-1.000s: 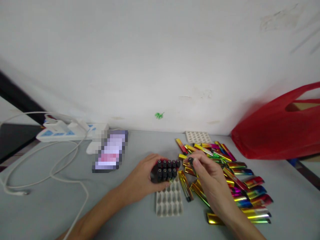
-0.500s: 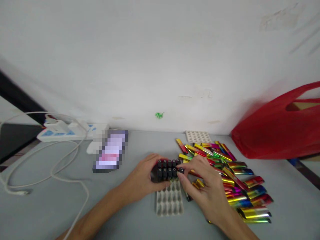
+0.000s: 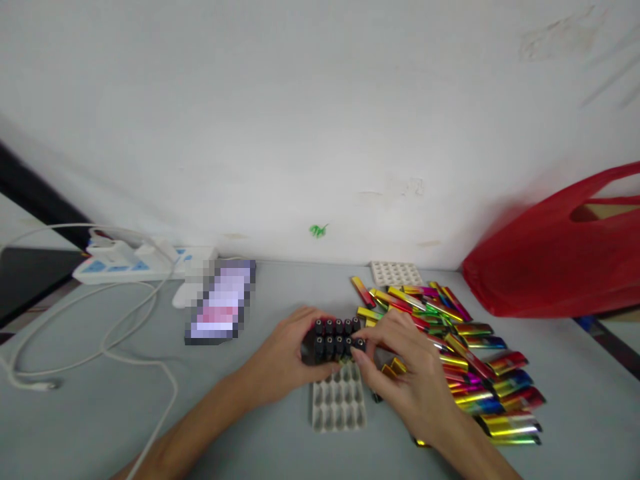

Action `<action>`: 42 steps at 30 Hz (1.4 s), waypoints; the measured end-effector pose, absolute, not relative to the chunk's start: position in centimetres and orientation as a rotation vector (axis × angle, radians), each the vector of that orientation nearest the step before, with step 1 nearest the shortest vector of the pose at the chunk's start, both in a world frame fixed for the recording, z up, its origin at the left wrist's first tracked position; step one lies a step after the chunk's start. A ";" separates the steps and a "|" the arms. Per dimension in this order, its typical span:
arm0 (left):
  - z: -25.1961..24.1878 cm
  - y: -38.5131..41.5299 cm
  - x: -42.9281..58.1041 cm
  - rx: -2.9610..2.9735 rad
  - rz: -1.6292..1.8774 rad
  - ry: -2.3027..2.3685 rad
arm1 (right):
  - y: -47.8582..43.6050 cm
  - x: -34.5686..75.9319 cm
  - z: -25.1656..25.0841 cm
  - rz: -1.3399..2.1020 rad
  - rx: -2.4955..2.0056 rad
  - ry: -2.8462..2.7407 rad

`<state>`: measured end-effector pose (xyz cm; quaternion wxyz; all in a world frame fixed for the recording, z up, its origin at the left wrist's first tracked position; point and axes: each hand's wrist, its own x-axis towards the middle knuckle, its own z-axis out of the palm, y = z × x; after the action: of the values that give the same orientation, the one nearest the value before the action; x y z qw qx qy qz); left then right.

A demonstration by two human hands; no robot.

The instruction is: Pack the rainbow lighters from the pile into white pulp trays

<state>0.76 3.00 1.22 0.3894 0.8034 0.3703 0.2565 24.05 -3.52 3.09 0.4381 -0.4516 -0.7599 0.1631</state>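
Black-capped stick, up over the pile 1 s ago, now sits at row end in the tray w/ my R hand still pinching it, L hand clamped on the stick block just left of that pinch, so front row looks full.

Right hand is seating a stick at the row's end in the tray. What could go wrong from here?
1. The stick in the right hand sits beside the standing sticks; pushed crooked, it may miss its cell or tip them.
2. The left hand steadies only the far end of the tray; a hard push might lift or slide it.
3. The right forearm lies over the loose pile and could scatter it.
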 end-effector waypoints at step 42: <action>1.3 3.5 0.3 2.040 0.719 1.005 | -3.6 23.9 2.4 0.117 -1.940 -1.951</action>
<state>0.27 3.45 1.32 0.3695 0.7948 0.3915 0.2801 23.88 -3.59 2.42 0.1927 -0.6913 -0.6951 0.0417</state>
